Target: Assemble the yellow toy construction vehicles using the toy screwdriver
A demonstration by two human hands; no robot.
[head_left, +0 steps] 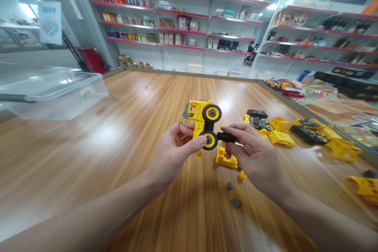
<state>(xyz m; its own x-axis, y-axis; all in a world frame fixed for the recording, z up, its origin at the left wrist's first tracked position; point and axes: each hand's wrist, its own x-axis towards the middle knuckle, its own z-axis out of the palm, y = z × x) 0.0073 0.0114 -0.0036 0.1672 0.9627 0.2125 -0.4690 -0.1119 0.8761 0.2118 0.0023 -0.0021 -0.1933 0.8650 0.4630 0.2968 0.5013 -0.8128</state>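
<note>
My left hand (pixel 174 153) is closed around a yellow toy truck (pixel 201 116) with black wheels, held above the wooden table (pixel 124 134). My thumb rests by its lower wheel (pixel 210 140). In my right hand (pixel 254 157) is a short black screwdriver (pixel 226 137), pinched between my fingers, with its tip against that lower wheel's hub. Just below the truck a loose yellow part (pixel 226 159) lies on the table. Two small grey screws (pixel 233 197) lie near my right wrist.
Several yellow and black toy parts (pixel 307 134) are scattered on the table to the right. A clear plastic box (pixel 56 90) stands at the left. Shop shelves (pixel 183 27) with goods line the back wall and right side.
</note>
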